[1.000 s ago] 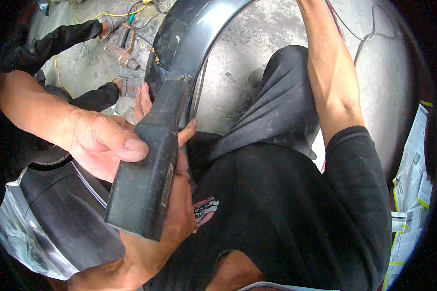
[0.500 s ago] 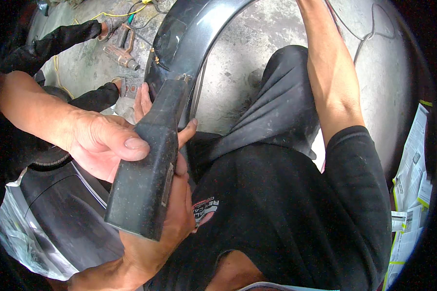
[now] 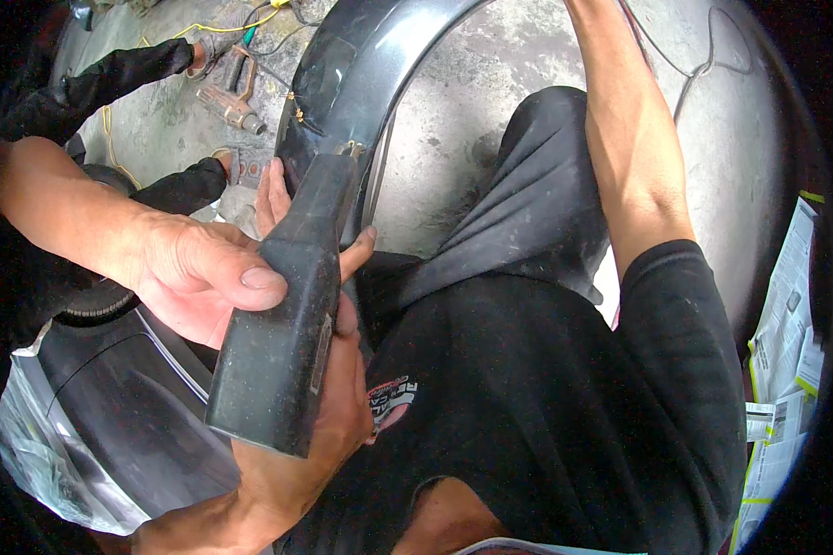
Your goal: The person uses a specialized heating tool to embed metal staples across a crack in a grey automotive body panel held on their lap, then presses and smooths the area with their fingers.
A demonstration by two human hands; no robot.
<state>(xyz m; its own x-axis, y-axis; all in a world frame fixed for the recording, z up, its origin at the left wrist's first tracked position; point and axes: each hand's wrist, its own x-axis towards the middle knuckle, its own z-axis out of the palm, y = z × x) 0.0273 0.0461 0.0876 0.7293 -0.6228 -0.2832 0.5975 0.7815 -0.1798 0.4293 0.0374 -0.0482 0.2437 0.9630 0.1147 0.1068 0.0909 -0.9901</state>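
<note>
A long, curved car trim piece, like a wheel-arch moulding, runs from the top edge toward me. Its upper part is glossy dark grey, its lower end matte black and tilted. My left hand comes from the lower edge and is closed around the matte end from below; part of its fingers is behind the piece. From the left, another person's hand lays its thumb on top of the same end. My right forearm reaches up past the top edge, so that hand is out of sight.
A pistol-shaped power tool lies on the concrete floor beside the other person's shoes, among cords. A dark panel with clear plastic sits at lower left. Printed sheets hang at right.
The matte end of the trim has shifted slightly to the right, and the other person's thumb with it. My left hand and right forearm look nearly still.
</note>
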